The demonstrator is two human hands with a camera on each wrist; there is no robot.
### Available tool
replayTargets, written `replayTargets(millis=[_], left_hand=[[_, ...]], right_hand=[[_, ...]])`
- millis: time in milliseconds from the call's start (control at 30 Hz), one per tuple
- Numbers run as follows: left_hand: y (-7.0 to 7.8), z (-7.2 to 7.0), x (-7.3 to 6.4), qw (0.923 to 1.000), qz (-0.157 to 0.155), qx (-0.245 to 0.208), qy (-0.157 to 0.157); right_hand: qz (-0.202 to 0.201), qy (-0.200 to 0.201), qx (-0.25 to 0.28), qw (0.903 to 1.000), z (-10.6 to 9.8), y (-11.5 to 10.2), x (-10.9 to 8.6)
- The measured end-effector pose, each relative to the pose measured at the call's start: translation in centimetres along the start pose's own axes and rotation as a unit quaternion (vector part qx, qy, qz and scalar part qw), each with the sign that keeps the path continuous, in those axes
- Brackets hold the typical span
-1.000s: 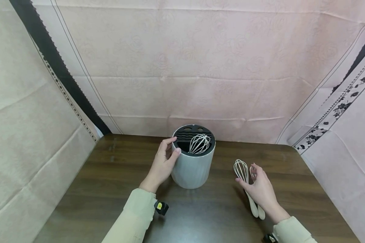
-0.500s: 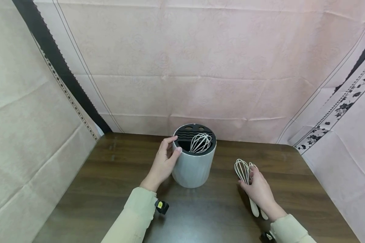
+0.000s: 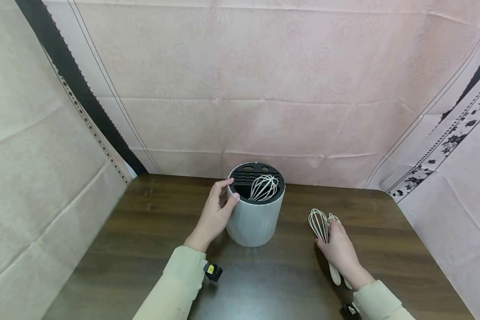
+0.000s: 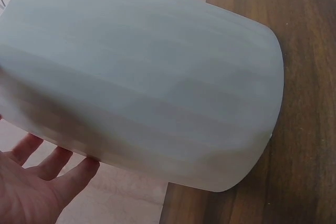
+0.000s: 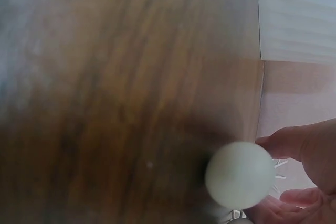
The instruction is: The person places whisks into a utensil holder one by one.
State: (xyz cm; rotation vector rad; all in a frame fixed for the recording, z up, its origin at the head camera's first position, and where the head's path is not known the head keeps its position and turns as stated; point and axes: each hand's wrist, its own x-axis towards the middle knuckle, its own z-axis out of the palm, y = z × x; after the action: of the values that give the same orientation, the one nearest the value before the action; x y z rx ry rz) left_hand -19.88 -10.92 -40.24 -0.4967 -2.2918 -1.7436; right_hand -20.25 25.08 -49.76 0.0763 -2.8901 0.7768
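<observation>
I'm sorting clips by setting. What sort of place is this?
Probably a makeshift indoor recording corner: creased sheets screen the back and sides of a wooden tabletop bearing a utensil holder, and a black device sits by the left cuff.

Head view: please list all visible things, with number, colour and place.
Table: 1, brown, foreground
Holder: 1, pale grey with black top, upright on the table
Whisk: 1, off-white, inside the holder
Loose whisks: 2, off-white, right of the holder
Cloth: count unclear, pale with dark trim, behind and beside the table
Wrist cameras: 2, black, by the wrists
Sleeves: 2, pale green, lower edge
Left hand: 1, on the holder's rim
Right hand: 1, curled over the loose whisks
</observation>
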Motion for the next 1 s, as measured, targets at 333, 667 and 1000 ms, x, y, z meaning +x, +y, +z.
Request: replayTargets(millis=[333, 667, 1000], left_hand=[[0.1, 0.0, 0.0, 1.0000, -0.005, 0.002, -0.003], [0.3, -0.1, -0.1, 1.0000, -0.005, 0.005, -0.003], [0.3, 0.0, -0.1, 1.0000, 0.001, 0.006, 0.000]], right_hand=[[-0.009, 0.027, 0.002, 0.9996, -0.2, -0.1, -0.1], [0.014, 0.009, 0.054, 0.9984, -2.0, -1.0, -0.2], [0.041, 0.023, 0.112, 0.9926, -4.2, -2.1, 0.1]])
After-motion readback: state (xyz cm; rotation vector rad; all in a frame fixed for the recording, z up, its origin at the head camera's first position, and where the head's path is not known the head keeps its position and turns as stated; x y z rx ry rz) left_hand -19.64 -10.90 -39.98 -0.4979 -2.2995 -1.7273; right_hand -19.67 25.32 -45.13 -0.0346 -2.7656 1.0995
